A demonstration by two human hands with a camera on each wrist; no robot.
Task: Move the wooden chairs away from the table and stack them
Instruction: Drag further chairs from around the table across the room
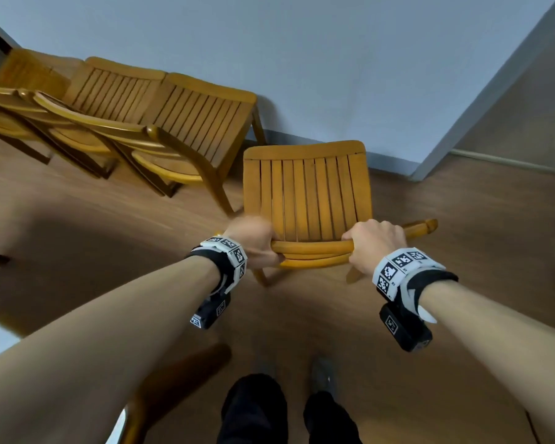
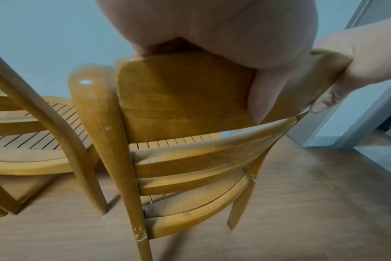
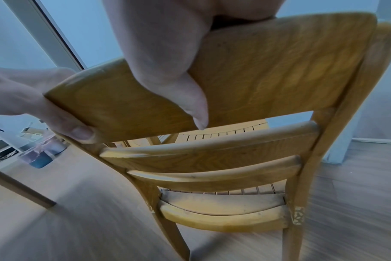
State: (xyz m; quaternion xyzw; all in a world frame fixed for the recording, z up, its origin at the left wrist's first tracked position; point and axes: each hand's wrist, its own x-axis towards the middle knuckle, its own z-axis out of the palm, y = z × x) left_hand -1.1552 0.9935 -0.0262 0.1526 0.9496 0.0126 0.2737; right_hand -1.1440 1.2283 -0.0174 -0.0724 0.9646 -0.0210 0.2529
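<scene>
A wooden chair [image 1: 306,193] with a slatted seat stands before me, its back towards me. My left hand [image 1: 257,241] grips the left end of its top back rail [image 2: 179,98]. My right hand [image 1: 375,245] grips the right end of that rail [image 3: 279,70]. In both wrist views a thumb lies down the rail's rear face and the fingers curl over the top. Blur keeps me from telling whether its legs touch the floor. A row of like chairs [image 1: 199,123] stands side by side at the left along the wall, the nearest [image 2: 33,137] close to the held chair's left side.
The light wall [image 1: 334,75] lies just beyond the chair, with a wall corner [image 1: 462,123] at the right. A wooden table leg [image 3: 18,189] stands to the left behind me, with a blue roll [image 3: 42,155] beyond it. My feet [image 1: 321,376] are on wood floor.
</scene>
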